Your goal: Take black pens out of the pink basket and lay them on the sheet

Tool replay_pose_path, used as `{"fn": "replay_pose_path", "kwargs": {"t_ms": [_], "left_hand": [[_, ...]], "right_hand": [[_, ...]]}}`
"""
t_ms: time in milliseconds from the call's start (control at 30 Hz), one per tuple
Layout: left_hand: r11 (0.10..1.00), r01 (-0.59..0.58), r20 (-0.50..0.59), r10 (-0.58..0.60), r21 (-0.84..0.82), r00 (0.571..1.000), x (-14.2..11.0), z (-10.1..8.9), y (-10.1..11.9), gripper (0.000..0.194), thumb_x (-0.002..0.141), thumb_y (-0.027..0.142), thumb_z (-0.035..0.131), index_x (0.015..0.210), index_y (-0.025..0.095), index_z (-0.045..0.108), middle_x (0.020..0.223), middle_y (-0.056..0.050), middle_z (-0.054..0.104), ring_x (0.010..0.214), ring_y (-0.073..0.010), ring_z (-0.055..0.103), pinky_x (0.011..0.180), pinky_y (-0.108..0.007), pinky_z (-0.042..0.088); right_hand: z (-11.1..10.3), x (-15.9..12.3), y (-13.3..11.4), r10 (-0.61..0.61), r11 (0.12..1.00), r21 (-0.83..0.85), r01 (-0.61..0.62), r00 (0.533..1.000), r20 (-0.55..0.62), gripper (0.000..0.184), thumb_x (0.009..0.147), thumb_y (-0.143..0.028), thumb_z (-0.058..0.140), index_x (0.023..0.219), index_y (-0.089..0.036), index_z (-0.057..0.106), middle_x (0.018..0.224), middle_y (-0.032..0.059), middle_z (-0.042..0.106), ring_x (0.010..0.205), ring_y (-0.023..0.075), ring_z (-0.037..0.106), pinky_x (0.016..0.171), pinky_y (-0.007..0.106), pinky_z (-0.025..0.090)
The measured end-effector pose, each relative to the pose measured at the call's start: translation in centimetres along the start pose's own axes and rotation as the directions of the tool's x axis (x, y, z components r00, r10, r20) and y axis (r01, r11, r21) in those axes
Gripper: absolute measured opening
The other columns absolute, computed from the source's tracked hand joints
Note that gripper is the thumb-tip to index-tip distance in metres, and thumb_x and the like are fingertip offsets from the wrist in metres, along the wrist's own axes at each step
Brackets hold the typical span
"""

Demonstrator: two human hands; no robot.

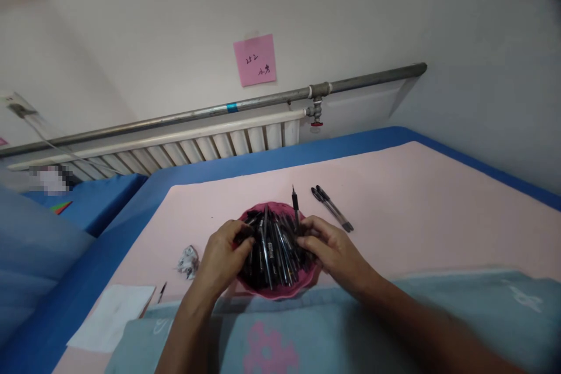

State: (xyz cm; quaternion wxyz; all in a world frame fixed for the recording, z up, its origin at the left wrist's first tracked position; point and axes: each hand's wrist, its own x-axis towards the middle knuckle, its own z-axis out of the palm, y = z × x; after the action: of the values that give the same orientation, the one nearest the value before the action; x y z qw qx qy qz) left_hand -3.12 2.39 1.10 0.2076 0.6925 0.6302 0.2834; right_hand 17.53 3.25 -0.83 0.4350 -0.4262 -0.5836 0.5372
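Observation:
A pink basket (280,294) full of black and clear pens (270,245) sits in front of me. My right hand (328,245) is at its right rim, closed on an uncapped gel pen (295,204) with a black grip, its tip pointing up. At the left side of the basket, my left hand (225,257) reaches in over the pens. Its thumb and fingers are bent together around something dark that I cannot make out. Two capped pens (332,208) lie side by side on the pink table cover, beyond my right hand.
Left of the basket lie a crumpled wrapper (188,262), a white sheet of paper (111,315) and a single pen (162,291). A blue-green cloth (324,333) covers the near edge. Behind the table run a radiator (219,140) and a metal pipe (188,114).

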Motion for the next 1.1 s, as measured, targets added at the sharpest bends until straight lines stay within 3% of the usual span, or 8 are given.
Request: {"fn": "replay_pose_path", "kwargs": {"t_ms": [167,300,533,700,1100], "left_hand": [[0.964,-0.263,0.154,0.255,0.033,0.955,-0.4,1.7,1.6,0.015,0.073,0.016,0.051,0.083,0.02,0.062,0.089,-0.003,0.057,0.088,-0.0185,0.05,0.078,-0.034,0.039],[0.919,-0.364,0.232,0.325,0.154,0.917,-0.8,2.7,2.3,0.02,0.068,0.023,0.06,0.088,0.023,0.064,0.105,-0.006,0.054,0.099,-0.0251,0.044,0.085,-0.043,0.035],[0.884,-0.369,0.304,0.282,0.286,0.91,-0.7,2.6,1.2,0.031,0.063,0.017,0.061,0.092,0.025,0.064,0.114,-0.006,0.05,0.106,-0.0281,0.039,0.088,-0.047,0.034],[0.882,-0.338,0.3,0.243,0.327,0.923,-0.4,2.1,0.4,0.026,0.064,0.02,0.059,0.09,0.025,0.065,0.113,-0.006,0.052,0.104,-0.029,0.041,0.086,-0.048,0.035],[0.902,-0.325,0.329,0.227,0.285,0.917,-0.4,1.1,0.0,0.023,0.064,0.015,0.057,0.085,0.019,0.066,0.105,-0.008,0.055,0.098,-0.0257,0.045,0.085,-0.043,0.038]], "right_hand": [[-0.1,0.1,0.1,0.001,1.0,0.026,-0.002,1.0,0.026,0.006,0.072,-0.022,0.052,0.077,-0.019,0.05,0.063,-0.0048,0.048,0.056,0.0094,0.045,0.051,0.022,0.036],[-0.1,0.1,0.0,0.002,1.0,-0.003,-0.002,1.0,0.026,0.009,0.072,-0.022,0.052,0.08,-0.019,0.052,0.064,-0.0044,0.05,0.059,0.0102,0.046,0.053,0.022,0.036],[0.0,0.0,0.1,0.012,1.0,-0.017,-0.012,1.0,0.017,0.008,0.072,-0.021,0.053,0.08,-0.018,0.052,0.062,-0.0052,0.046,0.057,0.0094,0.044,0.053,0.022,0.036],[0.1,0.0,0.2,0.009,0.999,-0.031,-0.009,1.0,0.015,0.008,0.073,-0.021,0.053,0.081,-0.018,0.051,0.062,-0.005,0.044,0.058,0.0096,0.043,0.053,0.022,0.036],[0.1,0.1,0.5,-0.001,0.999,-0.054,0.002,1.0,0.008,0.009,0.072,-0.02,0.053,0.081,-0.018,0.052,0.06,-0.0051,0.043,0.056,0.0095,0.042,0.053,0.023,0.036]]}}
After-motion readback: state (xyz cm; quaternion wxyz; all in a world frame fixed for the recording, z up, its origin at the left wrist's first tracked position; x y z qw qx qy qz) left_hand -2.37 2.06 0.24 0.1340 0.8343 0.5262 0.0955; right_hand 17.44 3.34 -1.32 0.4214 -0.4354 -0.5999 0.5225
